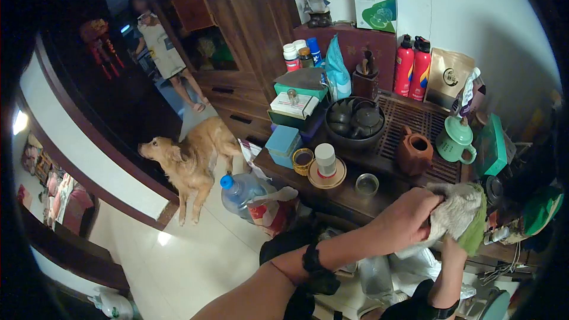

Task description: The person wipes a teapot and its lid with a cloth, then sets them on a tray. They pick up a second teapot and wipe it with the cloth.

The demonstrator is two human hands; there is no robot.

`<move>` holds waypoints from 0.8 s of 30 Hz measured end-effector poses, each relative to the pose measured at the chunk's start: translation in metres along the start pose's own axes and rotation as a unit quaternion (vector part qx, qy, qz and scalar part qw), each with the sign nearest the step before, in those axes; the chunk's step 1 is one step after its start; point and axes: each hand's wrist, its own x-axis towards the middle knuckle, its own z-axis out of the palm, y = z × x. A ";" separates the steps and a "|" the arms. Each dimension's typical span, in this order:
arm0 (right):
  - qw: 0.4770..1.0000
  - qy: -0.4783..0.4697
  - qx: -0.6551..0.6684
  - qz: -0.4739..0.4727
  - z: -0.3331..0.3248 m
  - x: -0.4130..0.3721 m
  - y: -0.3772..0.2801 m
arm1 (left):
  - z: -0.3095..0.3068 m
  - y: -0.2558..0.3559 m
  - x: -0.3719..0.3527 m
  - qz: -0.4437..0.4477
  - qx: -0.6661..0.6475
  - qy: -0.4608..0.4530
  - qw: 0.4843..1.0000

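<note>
At four o'clock, the cloth [453,208] is greyish white, the rag [476,228] beside it green. At three o'clock, the teapot [414,153] is reddish brown and the mug [454,142] mint green. At nine o'clock, the dog [195,157] is golden.

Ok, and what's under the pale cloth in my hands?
Green fabric shows along the right edge of the pale cloth; whether it's a separate piece I can't tell. The cloth covers most of your right hand, and anything wrapped inside is hidden.
</note>
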 end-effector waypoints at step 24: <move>0.971 -0.056 0.221 0.075 0.016 0.002 -0.027 | -0.006 0.006 0.001 -0.185 -0.153 0.030 0.970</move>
